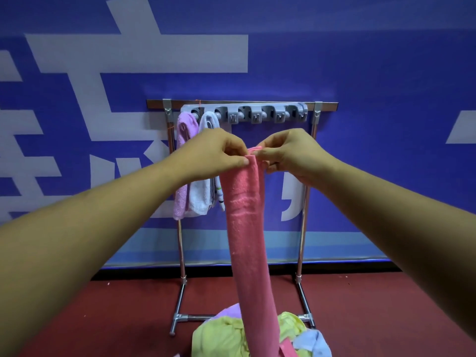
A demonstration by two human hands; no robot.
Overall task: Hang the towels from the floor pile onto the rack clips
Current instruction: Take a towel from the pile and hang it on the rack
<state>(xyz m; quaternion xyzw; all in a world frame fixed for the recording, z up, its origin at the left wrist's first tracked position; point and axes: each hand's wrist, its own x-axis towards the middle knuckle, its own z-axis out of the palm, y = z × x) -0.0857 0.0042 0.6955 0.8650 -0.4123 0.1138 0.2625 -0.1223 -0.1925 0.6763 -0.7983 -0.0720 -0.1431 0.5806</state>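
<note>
A blue wall [360, 60] fills the view from 9 o'clock over 12 to 3, printed with huge pale grey strokes and ending in a light blue band and a black skirting line. Below it, from 7 to 5 o'clock, lies a dark red floor [373, 305], matte and flecked with a few pale specks.

A chrome rack [305, 202] stands against the wall at the centre, its feet on the red floor. A pink towel [244, 228] hangs in front of the rack as a long narrow column, from just above centre down to 6 o'clock, where its lower end meets the floor pile [221, 336] of yellow-green, light blue and lilac cloth.

At 11 o'clock from the centre a white towel [201, 194] and a lilac towel [183, 150] hang side by side, touching, from the two clips at the 9 o'clock end of the grey clip strip [257, 109] fixed under the rack's top bar.

The left hand [216, 153] pinches the pink towel's top edge between thumb and fingertips. The right hand [288, 153], at 3 o'clock from it, pinches the same bunched edge, below the strip.
</note>
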